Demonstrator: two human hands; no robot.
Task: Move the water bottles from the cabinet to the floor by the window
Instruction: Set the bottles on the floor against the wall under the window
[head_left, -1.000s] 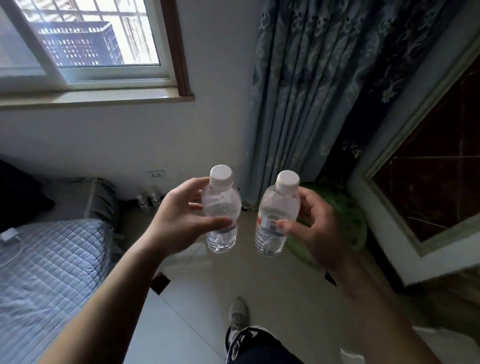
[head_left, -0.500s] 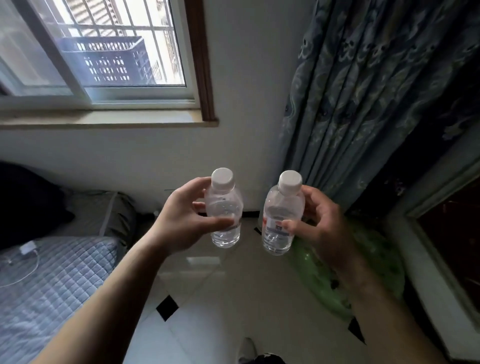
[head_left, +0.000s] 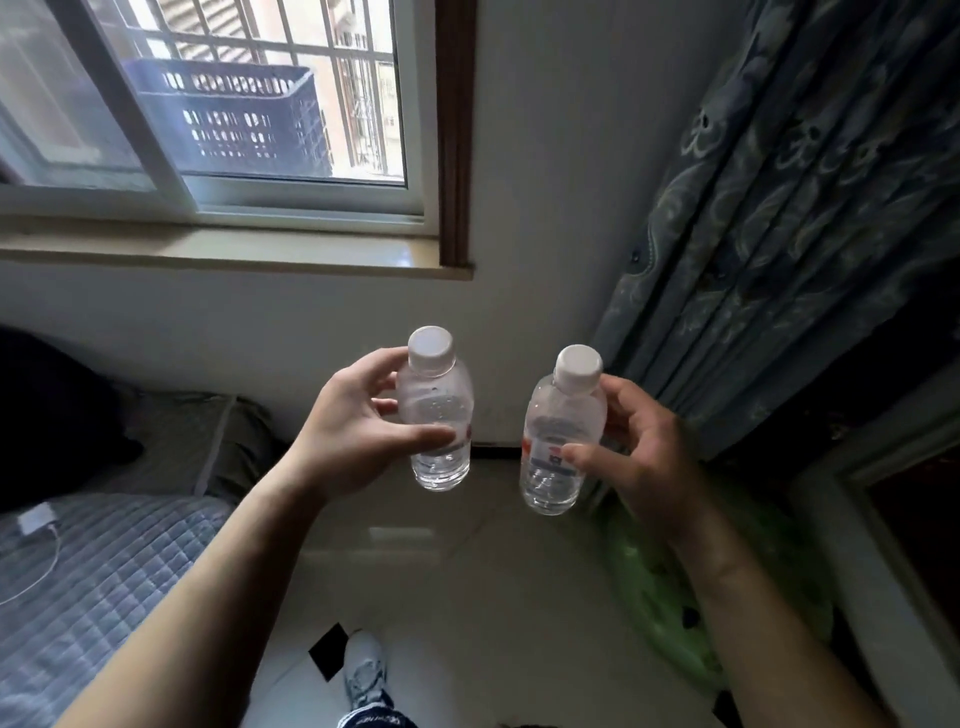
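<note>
Window (head_left: 208, 130) with barred glazing and a smooth painted sill occupies the upper left; a patterned, heavy-folded curtain (head_left: 779, 208) hangs at the right. A quilted grey bed cover (head_left: 78, 597) lies lower left. The tiled floor (head_left: 467, 571) below the sill is glossy and hard, with a green rounded item (head_left: 649, 597) resting on it at the right, its nature unclear. Left hand (head_left: 358, 431) is wrapped around the left bottle (head_left: 441, 395), thumb across the front of the body, fingers behind. Right hand (head_left: 639, 457) grips the right bottle (head_left: 563, 421) likewise, thumb on the label band. Both bottles are held upright in the air, apart from each other, above the floor near the window wall; neither is set down. Judgement: small clear thin-walled plastic, filled, so moderately light but liable to dent under a hard squeeze; smooth sides may slip, so the mid-body hold is sound. The flat bases should stand steadily on tile if lowered vertically. White ribbed caps (head_left: 430, 349) appear closed.
</note>
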